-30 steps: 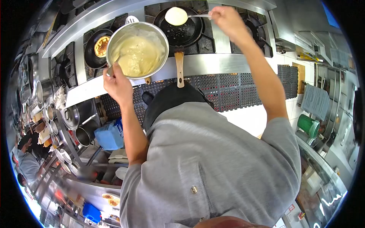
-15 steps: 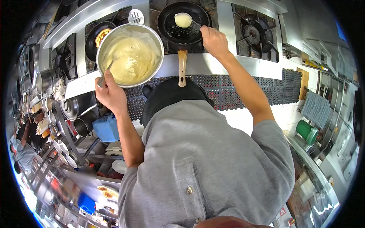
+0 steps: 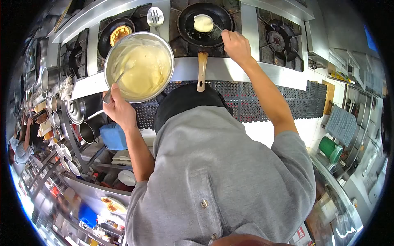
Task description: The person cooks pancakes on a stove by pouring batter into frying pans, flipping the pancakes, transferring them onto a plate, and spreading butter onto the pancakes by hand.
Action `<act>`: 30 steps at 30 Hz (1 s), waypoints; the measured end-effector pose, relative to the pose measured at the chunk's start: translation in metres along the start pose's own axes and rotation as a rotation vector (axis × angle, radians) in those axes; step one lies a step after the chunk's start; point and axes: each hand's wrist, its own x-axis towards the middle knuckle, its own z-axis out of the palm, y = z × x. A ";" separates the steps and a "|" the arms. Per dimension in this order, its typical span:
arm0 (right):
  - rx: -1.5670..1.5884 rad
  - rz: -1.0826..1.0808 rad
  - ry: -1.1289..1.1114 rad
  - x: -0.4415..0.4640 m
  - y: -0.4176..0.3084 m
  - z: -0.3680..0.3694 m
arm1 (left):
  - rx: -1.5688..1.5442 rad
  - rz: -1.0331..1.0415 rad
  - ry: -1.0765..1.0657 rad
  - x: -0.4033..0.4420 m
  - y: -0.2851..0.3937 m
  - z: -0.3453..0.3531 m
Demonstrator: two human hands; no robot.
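My left hand [image 3: 120, 110] grips the near-left rim of a metal bowl [image 3: 165, 50], its thumb against the handle of a spoon [image 3: 119, 78] that reaches into the bowl. Pale yellow batter [image 3: 141, 76] lies inside. My right hand [image 3: 237, 46] is closed round the thin handle of a ladle [image 3: 217, 27], whose head is over a black frying pan [image 3: 189, 18]. A pale mass of batter [image 3: 203, 23] covers the ladle's head; whether some touches the pan I cannot tell. The pan's handle [image 3: 202, 69] points toward me.
A smaller pan [image 3: 104, 42] with a browned pancake [image 3: 120, 35] sits on the left burner, partly behind the bowl. A slotted spoon [image 3: 155, 17] lies between the pans. To the right is a bare burner [image 3: 276, 41]. Another person [image 3: 22, 149] stands far left.
The batter at the ladle has gone from a smooth round to an uneven shape bulging leftward. The bowl sits slightly lower against the stove, and the whole view has shifted a little.
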 end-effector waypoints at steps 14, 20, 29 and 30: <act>-0.024 -0.045 0.037 0.006 0.002 -0.006 | -0.112 -0.069 0.023 -0.012 -0.001 -0.018; -0.047 -0.047 0.023 0.002 -0.001 -0.009 | -0.097 -0.021 0.041 -0.013 -0.007 -0.021; -0.042 -0.042 0.007 0.001 -0.001 -0.010 | -0.132 -0.038 0.065 -0.016 -0.004 -0.026; -0.036 -0.027 0.002 0.003 0.000 -0.009 | -0.134 -0.036 0.070 -0.015 -0.002 -0.024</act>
